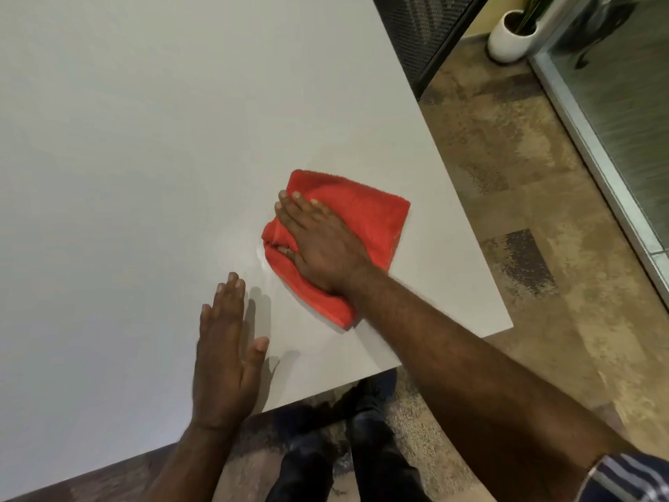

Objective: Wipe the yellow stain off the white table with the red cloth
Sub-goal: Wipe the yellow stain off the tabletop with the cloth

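Note:
A folded red cloth lies on the white table near its right corner. My right hand lies flat on top of the cloth with straight fingers, pressing it down. My left hand rests flat on the bare table to the left and nearer the front edge, fingers straight, holding nothing. A faint wet smear shows on the table just left of the cloth. No yellow stain is visible; the cloth may hide it.
The table's right edge and front edge meet close to the cloth. Past them lies patterned carpet. A white plant pot stands on the floor at the far right, beside a glass partition. My legs show below the front edge.

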